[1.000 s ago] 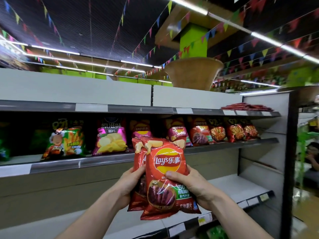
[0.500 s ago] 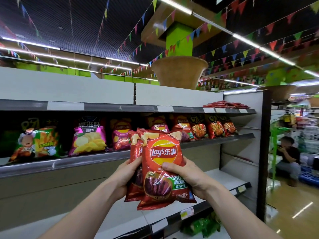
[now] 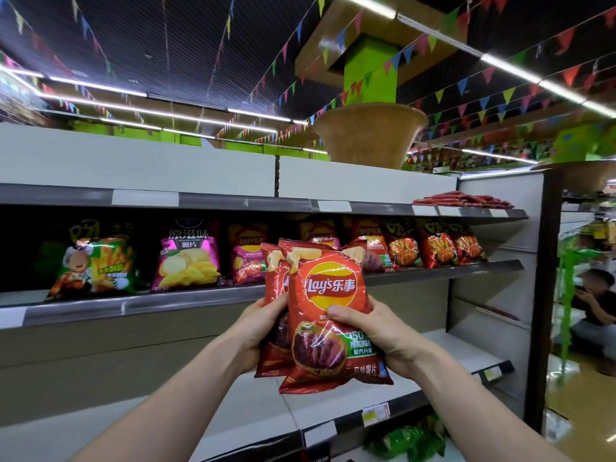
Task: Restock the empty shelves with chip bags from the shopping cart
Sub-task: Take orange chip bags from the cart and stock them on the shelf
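Note:
I hold two red Lay's chip bags upright in front of the shelves, one overlapping the other. My left hand grips their left edge and my right hand grips the right edge, thumb across the front bag. Behind them the middle shelf carries a row of chip bags: a green one, a pink one and several red ones. The white lower shelf below my hands is bare. The shopping cart is out of view.
Flat red packets lie on the top shelf at the right end. Green bags sit on the lowest level. A dark upright post ends the shelving. A person crouches in the aisle beyond it.
The view has swung to the right along the shelves, bringing the aisle and the crouching person into sight. The two bags stay gripped in both hands and have risen a little toward the middle shelf.

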